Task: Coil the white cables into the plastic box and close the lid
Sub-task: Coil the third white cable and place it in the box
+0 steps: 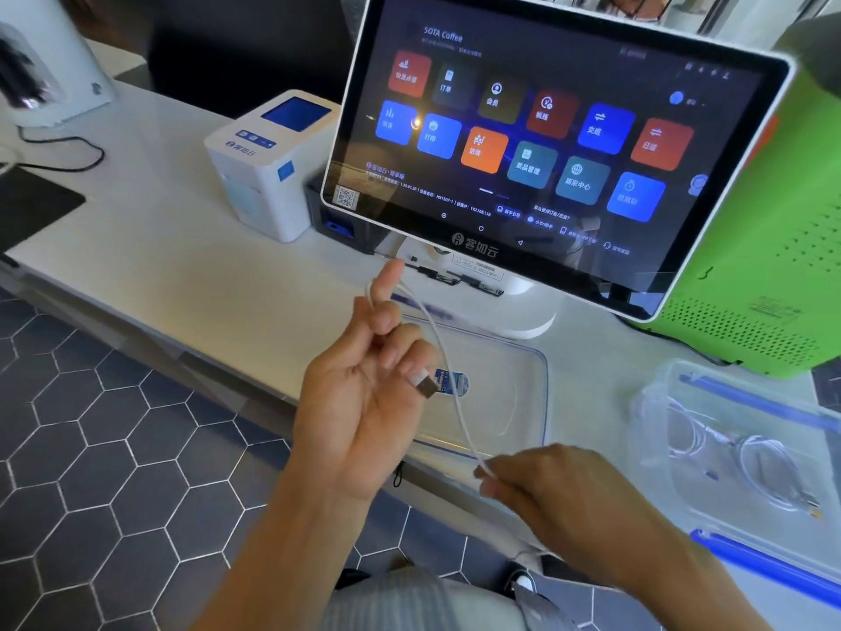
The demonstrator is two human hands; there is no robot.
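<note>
At a counter, the left hand point(359, 403) pinches a white cable point(448, 366) by its plug while the right hand point(559, 489) grips its far end; the box point(746, 453) holds coiled cables point(728, 448), its lid point(514, 393) beside.

The single head-mounted view looked forward and down, close over the hands point(437, 425) at the tabletop point(182, 248) edge.

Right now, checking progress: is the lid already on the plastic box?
No, the lid lies flat on the counter beside the open plastic box, left of it.
</note>
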